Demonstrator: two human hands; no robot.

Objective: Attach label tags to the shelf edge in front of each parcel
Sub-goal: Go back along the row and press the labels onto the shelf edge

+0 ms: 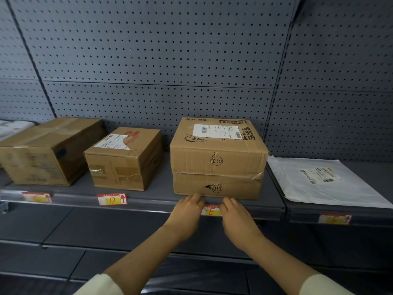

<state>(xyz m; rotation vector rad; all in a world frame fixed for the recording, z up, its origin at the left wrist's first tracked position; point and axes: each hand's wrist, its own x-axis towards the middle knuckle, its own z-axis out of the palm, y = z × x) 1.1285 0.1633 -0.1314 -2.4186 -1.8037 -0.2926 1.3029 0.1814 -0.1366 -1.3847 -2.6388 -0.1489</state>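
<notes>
A red-and-yellow label tag marked E (pixel 211 211) sits against the grey shelf edge (pixel 148 202), right below the cardboard parcel stamped 013 (pixel 218 158). My left hand (pixel 187 211) pinches the tag's left end and my right hand (pixel 236 216) pinches its right end. Both hands cover the ends of the tag, so only its middle shows. Along the same edge, a tag marked D (pixel 112 199) hangs in front of the smaller box (pixel 124 159). Another tag (pixel 37 197) sits in front of the long box (pixel 50 151). A further tag (pixel 334 219) lies below the white mailer bag (pixel 323 182).
Grey pegboard (pixel 170 60) backs the shelf. A lower grey shelf (pixel 106 231) runs beneath my arms. A white packet (pixel 10 127) lies at the far left, behind the long box.
</notes>
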